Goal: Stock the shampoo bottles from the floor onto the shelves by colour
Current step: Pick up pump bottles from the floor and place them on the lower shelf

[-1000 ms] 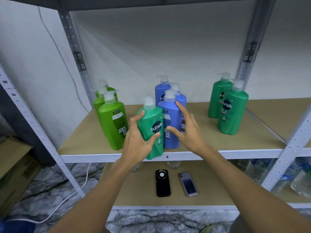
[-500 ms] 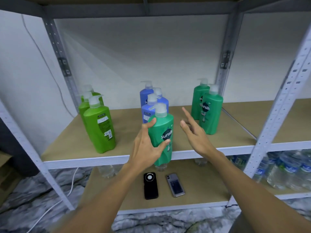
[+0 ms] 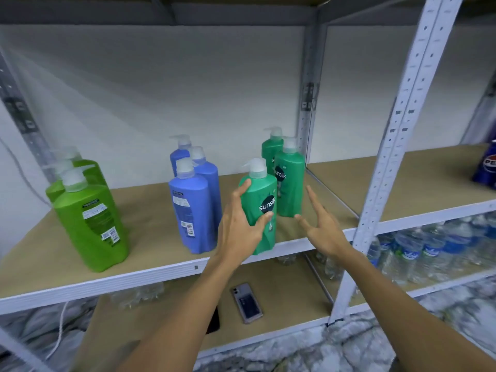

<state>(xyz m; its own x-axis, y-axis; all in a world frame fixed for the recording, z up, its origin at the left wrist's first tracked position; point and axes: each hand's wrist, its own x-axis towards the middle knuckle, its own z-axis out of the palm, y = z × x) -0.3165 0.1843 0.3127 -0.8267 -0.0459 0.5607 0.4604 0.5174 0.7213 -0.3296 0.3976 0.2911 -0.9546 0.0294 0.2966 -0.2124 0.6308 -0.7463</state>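
My left hand (image 3: 239, 229) grips a teal-green shampoo bottle (image 3: 261, 197) with a white pump, upright at the front edge of the wooden shelf (image 3: 150, 237). Just behind it stand two more teal-green bottles (image 3: 290, 183). My right hand (image 3: 320, 226) hovers to the bottle's right, fingers spread, holding nothing. Three blue bottles (image 3: 192, 208) stand in the middle of the shelf. At the left is a group of lime-green bottles (image 3: 88, 218).
A white perforated upright (image 3: 394, 146) rises at the right front. The lower shelf holds a phone (image 3: 247, 302), a black device (image 3: 213, 320) partly behind my arm, and water bottles (image 3: 429, 248). A blue Pepsi pack (image 3: 487, 165) sits far right.
My left hand has carried the teal-green bottle rightward, from in front of the blue bottles to in front of the teal-green pair. My right hand has let go and moved right.
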